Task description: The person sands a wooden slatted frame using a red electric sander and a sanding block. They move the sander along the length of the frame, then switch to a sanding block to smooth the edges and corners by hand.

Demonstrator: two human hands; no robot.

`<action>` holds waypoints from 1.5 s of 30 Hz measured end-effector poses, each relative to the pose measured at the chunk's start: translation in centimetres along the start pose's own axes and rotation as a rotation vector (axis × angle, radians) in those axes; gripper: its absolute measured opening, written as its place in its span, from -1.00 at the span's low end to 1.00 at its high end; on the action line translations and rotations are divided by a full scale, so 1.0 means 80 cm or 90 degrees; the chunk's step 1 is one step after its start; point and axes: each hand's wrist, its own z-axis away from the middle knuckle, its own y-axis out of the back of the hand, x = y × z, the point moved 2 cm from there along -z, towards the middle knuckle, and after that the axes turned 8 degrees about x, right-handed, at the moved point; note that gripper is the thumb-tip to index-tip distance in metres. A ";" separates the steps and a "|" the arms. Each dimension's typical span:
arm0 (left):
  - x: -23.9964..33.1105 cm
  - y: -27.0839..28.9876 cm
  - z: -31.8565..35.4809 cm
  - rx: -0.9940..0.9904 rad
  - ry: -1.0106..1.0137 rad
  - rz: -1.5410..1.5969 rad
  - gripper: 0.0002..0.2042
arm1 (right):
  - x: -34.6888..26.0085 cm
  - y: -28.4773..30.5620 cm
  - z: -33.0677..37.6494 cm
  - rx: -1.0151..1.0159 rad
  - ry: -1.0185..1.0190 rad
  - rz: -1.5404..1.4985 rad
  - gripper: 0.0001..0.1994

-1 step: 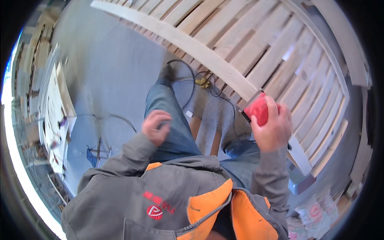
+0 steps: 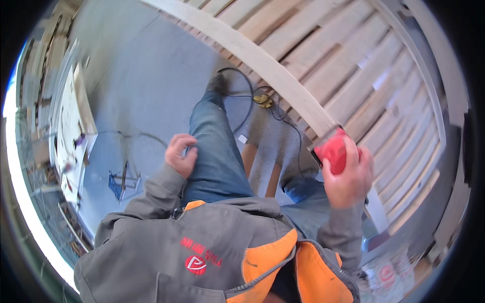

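Head view: at three o'clock, the right hand (image 2: 348,177) has its fingers clamped over a red handheld sander (image 2: 332,151) at the slatted wooden panel's rail (image 2: 283,76); at nine, the left hand's (image 2: 181,155) fingers curl, whether closed I cannot tell. The sander looks rigid, moderately heavy, best gripped over its rounded top.
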 end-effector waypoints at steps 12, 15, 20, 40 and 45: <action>-0.206 -0.038 0.190 -0.543 0.618 -0.047 -0.62 | -0.057 -0.068 -0.147 -0.136 0.089 -0.027 -0.23; -0.189 -0.032 0.180 -0.531 0.698 -0.042 -0.61 | -0.067 -0.085 -0.176 -0.164 0.132 -0.046 -0.23; -0.189 -0.018 0.177 -0.523 0.782 -0.028 -0.59 | -0.131 -0.100 -0.222 -0.234 0.096 -0.063 -0.24; -0.304 0.178 -0.106 -0.684 0.711 -0.112 -0.48 | -0.199 -0.175 -0.304 -0.265 0.055 -0.092 -0.26; -0.379 0.208 -0.209 -0.740 0.619 -0.141 -0.47 | -0.220 -0.179 -0.327 -0.288 0.045 -0.095 -0.26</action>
